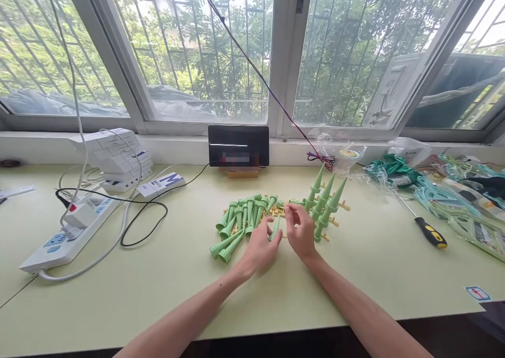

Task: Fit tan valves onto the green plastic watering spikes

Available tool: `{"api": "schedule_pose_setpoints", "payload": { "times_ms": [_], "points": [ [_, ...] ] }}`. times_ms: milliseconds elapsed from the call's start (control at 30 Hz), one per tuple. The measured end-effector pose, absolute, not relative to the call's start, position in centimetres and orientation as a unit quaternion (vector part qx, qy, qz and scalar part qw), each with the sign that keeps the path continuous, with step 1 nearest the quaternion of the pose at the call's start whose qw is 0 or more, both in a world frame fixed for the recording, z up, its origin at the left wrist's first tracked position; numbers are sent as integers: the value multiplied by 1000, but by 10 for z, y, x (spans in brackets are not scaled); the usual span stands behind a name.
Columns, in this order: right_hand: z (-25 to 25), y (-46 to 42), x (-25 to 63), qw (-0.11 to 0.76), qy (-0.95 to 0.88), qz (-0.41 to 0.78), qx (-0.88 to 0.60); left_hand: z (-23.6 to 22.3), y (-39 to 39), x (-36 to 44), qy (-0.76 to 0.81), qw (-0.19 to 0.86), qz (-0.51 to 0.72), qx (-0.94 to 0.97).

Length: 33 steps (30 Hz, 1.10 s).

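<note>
Below the grip, one pale yellow-green tabletop point(98, 305); beyond the grip, one white sill point(177, 151); higher beyond, grey-framed windows point(284, 63), dark outer bars point(246, 48), leafy trees point(345, 58), bright daylight.

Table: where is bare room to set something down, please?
Between the black cable and loose green cones; between the stacked cones and screwdriver; also near the front edge, left of the left forearm. Crowded: around left hand and right hand, and the far right, with packets.

Both hands point(302, 233) and forearms point(355, 300) are bare, the left forearm point(201, 303) bearing a dark spot point(221, 284).
</note>
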State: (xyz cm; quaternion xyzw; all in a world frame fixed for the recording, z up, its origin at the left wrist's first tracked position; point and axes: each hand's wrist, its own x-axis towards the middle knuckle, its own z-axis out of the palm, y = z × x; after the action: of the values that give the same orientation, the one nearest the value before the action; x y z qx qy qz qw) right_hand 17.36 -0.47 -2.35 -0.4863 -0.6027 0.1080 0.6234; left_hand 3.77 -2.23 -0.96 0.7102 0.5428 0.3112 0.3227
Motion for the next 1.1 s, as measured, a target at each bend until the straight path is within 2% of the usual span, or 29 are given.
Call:
{"api": "schedule_pose_setpoints", "payload": {
  "times_ms": [100,200,333,533,833,1100],
  "points": [
    [-26,-5,175,627,-594,104,-494,-8,-19,40,524,432,354,643],
    [-29,-4,176,627,-589,102,-498,-2,-17,41,500,554,345,570],
    [-29,-4,175,627,-584,108,-504,11,-13,34,462,621,348,529],
    [-26,-7,173,609,-600,129,-503,8,-1,21,428,549,444,565],
    [-17,-19,168,572,-634,200,-480,1,-11,15,433,478,487,589],
    [-18,-21,168,559,-645,228,-469,1,-11,12,469,458,496,569]
  ]
}}
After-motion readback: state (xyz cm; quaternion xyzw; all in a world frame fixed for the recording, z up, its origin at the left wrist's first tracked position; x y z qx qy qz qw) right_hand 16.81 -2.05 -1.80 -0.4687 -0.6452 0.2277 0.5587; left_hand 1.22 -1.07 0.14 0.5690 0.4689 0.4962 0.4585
